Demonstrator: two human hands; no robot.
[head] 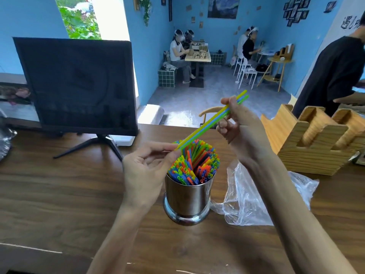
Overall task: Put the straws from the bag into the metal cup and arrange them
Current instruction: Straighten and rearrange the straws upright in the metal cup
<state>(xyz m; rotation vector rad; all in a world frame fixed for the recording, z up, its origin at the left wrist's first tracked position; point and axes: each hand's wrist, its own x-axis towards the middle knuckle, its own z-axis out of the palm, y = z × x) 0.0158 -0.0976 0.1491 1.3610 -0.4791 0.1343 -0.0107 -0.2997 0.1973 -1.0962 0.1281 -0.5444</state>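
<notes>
A shiny metal cup (187, 198) stands on the wooden table (59, 194), packed with several upright straws (195, 165) in green, orange, blue and yellow. Above it, a few loose straws (205, 126), yellow, blue and green, slant from lower left to upper right. My right hand (241, 127) grips them near their upper end. My left hand (146, 167) pinches their lower end just over the cup's left rim. A crumpled clear plastic bag (246, 202) lies on the table right of the cup, partly behind my right forearm.
A dark monitor (77, 86) on a stand sits at the back left. A wooden slotted holder (312, 143) stands at the right. A person in black stands at the far right edge. Other people sit at tables in the blue room beyond.
</notes>
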